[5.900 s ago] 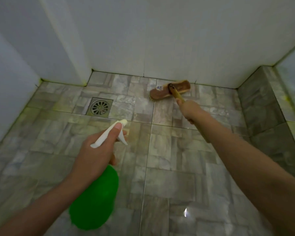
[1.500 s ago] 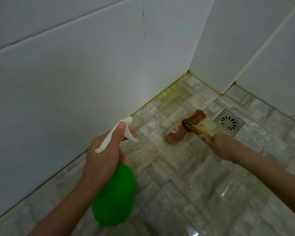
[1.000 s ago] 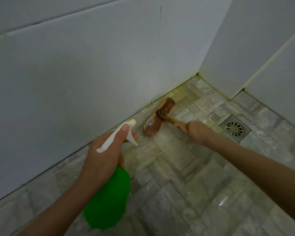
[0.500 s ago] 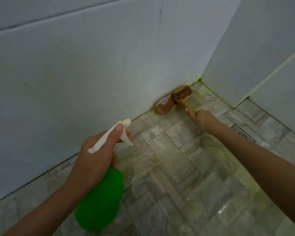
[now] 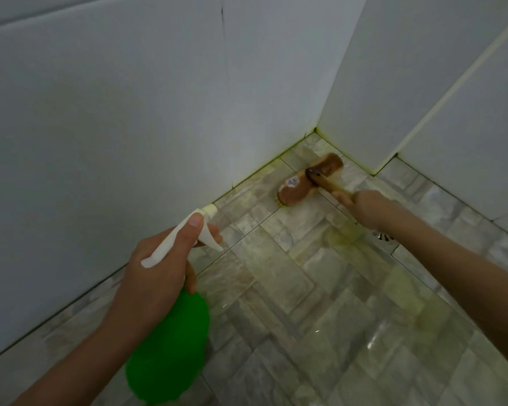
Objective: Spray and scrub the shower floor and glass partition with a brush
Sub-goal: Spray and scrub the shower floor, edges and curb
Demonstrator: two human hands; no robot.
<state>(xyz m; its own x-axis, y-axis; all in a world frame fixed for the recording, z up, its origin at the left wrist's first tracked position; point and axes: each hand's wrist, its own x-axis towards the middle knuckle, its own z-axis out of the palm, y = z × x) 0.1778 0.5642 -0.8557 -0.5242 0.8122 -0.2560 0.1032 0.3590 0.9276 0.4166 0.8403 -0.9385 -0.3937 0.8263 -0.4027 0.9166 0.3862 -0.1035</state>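
My left hand [image 5: 156, 273] grips a green spray bottle [image 5: 170, 347] by its white trigger head, thumb on top, nozzle aimed toward the wall's base. My right hand [image 5: 361, 205] holds the wooden handle of a brown scrub brush [image 5: 308, 180], whose head rests bristles down on the grey tiled shower floor [image 5: 291, 288], near the corner where two white walls meet. The floor looks wet, with yellowish streaks around the brush.
White tiled walls [image 5: 129, 112] close in on the left and back. A white wall section [image 5: 467, 112] juts out at the right. The metal floor drain [image 5: 383, 236] peeks out just behind my right forearm.
The brush has slid along the wall's base toward the corner and now sits slightly off the wall. My left hand with the bottle stays about where it was.
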